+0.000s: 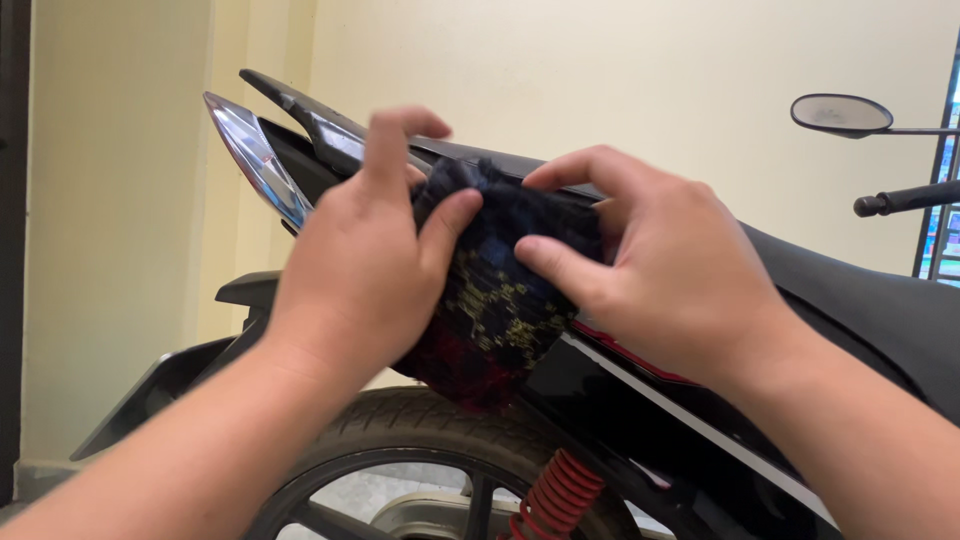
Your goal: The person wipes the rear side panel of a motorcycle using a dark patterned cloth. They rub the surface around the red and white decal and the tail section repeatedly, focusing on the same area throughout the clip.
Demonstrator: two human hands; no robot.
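— Dark patterned cloth (495,300), bunched between both hands against the motorbike's tail panel (640,400)?
— Yes. Left hand (365,265) pinches its upper edge, right hand (655,265) clamps the other side, fingers curled. I'd fold it flat first, then press evenly, keeping clear of the tail light (255,160) beyond the left hand.

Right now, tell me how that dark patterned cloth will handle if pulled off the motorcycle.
The cloth is probably floppy: it bunches between the left hand and right hand and droops over the side panel. Likely light, since fingertips alone grip it.
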